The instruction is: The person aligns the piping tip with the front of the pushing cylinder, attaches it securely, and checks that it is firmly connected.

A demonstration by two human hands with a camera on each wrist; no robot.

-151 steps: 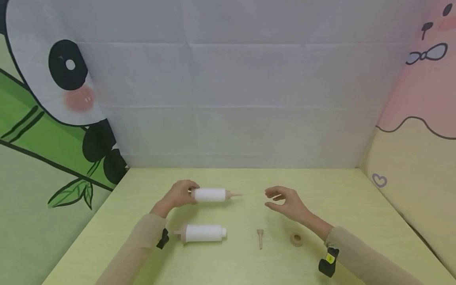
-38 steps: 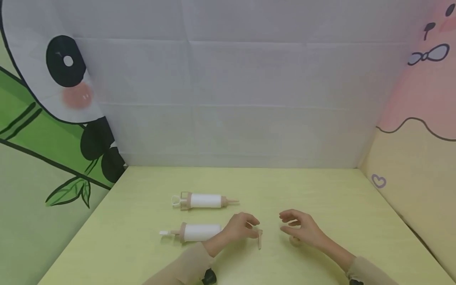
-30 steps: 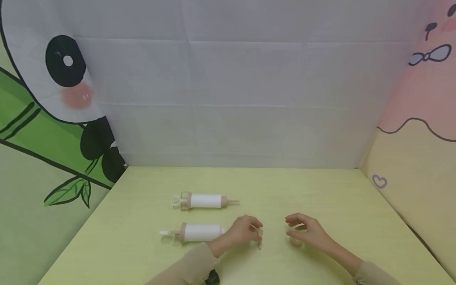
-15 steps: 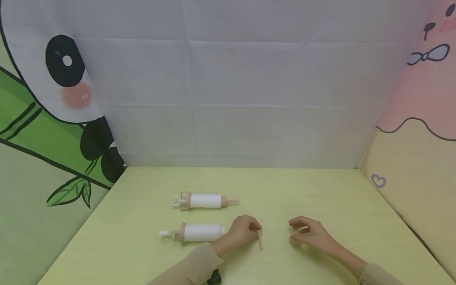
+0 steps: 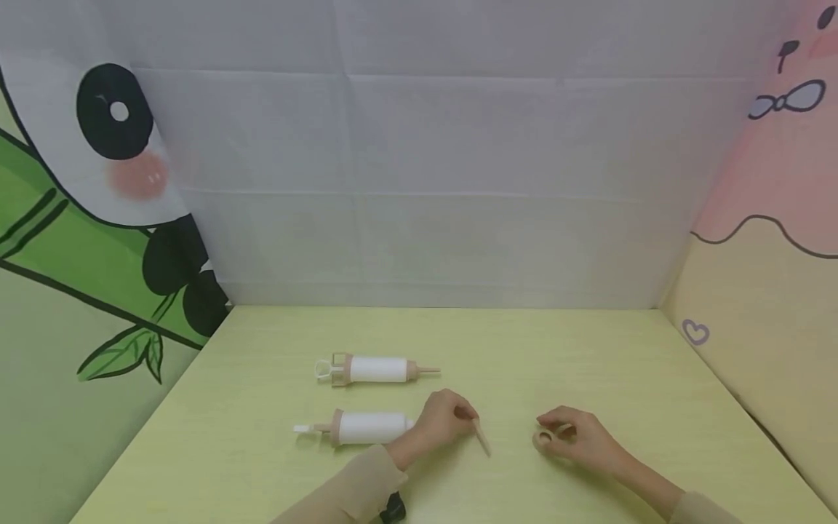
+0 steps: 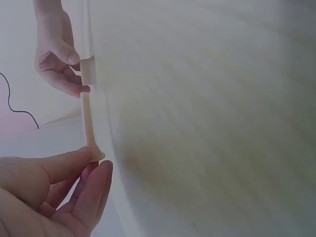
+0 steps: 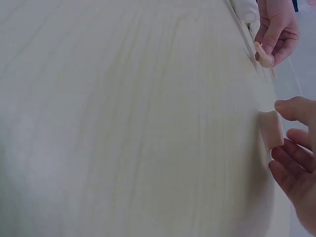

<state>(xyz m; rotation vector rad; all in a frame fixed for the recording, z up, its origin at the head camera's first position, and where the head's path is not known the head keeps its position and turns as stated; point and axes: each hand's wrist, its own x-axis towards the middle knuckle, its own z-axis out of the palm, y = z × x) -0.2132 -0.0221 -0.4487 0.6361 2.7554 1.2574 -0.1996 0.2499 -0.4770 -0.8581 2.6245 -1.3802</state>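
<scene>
My left hand pinches the wide end of a tan nozzle between thumb and fingers. In the left wrist view the nozzle's narrow stem points away from the fingertips, toward the other hand. A tan ring sits between the thumb and fingers of my right hand, low at the table. Beneath the left wrist lies a white syringe with a tan flange and a thin plunger; its right end is partly hidden. Farther back lies a second syringe, its tan nozzle pointing right.
The pale wood-grain table meets a white cloth backdrop at the back. Printed cloths with a panda and a pink figure hang at the left and right sides. Between the two hands is a stretch of bare tabletop.
Earlier the left hand was at the back syringe; it came forward and right and now pinches the nozzle, whose stem has swung right. The right hand lowered onto the ring, its fingers closing round it.
</scene>
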